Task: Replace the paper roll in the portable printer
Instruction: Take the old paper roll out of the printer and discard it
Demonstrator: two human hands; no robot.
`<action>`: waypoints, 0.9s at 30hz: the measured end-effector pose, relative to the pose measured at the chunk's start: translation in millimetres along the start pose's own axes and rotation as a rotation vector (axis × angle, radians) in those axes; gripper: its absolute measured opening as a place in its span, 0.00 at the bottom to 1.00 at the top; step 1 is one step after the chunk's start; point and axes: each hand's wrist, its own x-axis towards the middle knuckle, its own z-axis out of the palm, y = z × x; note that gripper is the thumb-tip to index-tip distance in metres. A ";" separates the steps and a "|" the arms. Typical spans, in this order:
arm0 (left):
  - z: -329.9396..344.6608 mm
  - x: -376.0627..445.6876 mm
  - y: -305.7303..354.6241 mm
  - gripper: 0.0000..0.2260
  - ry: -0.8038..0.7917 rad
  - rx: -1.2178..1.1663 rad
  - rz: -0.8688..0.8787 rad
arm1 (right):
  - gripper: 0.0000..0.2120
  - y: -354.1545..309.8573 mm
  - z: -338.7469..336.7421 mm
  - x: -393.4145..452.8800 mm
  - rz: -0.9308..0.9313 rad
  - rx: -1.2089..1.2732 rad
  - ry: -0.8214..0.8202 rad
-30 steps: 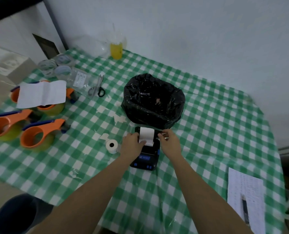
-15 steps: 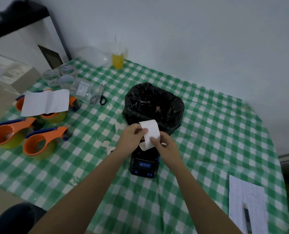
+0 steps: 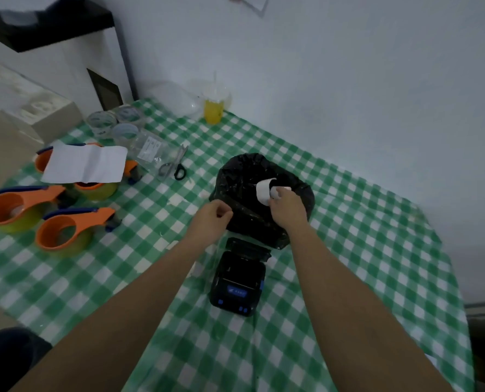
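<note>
Green-and-white checked tablecloth (image 3: 349, 250) beneath both forearms. Black plastic-lined waste bin (image 3: 235, 176) directly under right hand (image 3: 288, 206). Black portable printer with blue buttons (image 3: 237, 281) just nearer than both hands, lid apparently open, compartment contents unclear. Left hand (image 3: 213, 219) beside bin, loosely curled, apparently holding nothing. Curled strip of white printer paper (image 3: 264, 190) pinched in right fingertips over bin mouth. Step judged: discarding old paper. Next: release, then fetching a fresh roll, none visible.
</note>
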 end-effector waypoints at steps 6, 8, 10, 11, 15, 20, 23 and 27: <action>-15.0 -17.6 -52.9 0.12 -0.004 0.250 -0.013 | 0.16 9.1 34.3 -36.2 -0.209 0.121 0.025; -20.6 -25.1 -71.0 0.19 -0.065 0.354 -0.035 | 0.13 16.1 48.3 -54.4 -0.300 0.072 0.022; -25.3 -34.6 -82.2 0.28 -0.182 0.465 -0.088 | 0.12 21.9 59.3 -71.4 -0.351 0.060 0.008; -26.9 -39.1 -85.6 0.33 -0.244 0.523 -0.120 | 0.12 24.8 64.2 -77.8 -0.361 0.056 0.002; -27.6 -47.2 -97.3 0.34 -0.355 0.741 -0.091 | 0.12 32.8 80.0 -98.4 -0.331 0.053 -0.044; -25.4 -45.9 -101.7 0.24 -0.338 0.756 -0.018 | 0.12 36.1 90.0 -112.7 -0.320 0.047 -0.060; -27.4 -48.9 -98.6 0.22 -0.277 0.625 -0.005 | 0.12 33.7 88.8 -115.4 -0.314 0.056 -0.062; -31.7 -58.2 -70.1 0.19 -0.239 0.185 0.119 | 0.13 20.7 79.3 -116.6 -0.196 0.306 -0.056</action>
